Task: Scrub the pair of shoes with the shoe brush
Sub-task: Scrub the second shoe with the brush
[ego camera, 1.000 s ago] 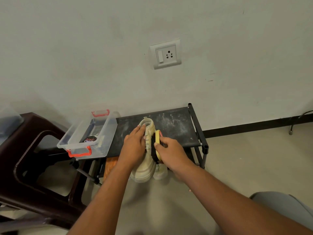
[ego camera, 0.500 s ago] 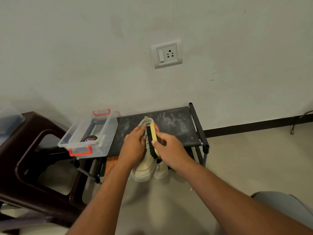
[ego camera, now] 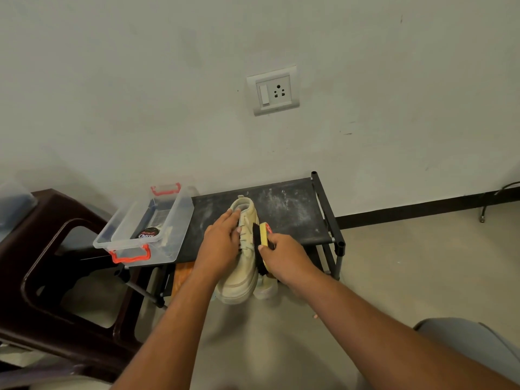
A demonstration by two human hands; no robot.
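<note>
Yellow brush slid down shoe; tin reads "Cherry".

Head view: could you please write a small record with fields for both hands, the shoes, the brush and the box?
left hand: holds shoe at the laces
right hand: grips brush
shoe: cream, held in front of the rack, toe toward the camera
brush: yellow back, black bristles against the shoe's side
second shoe: below, mostly hidden
box: clear, red handles, on the rack
</note>
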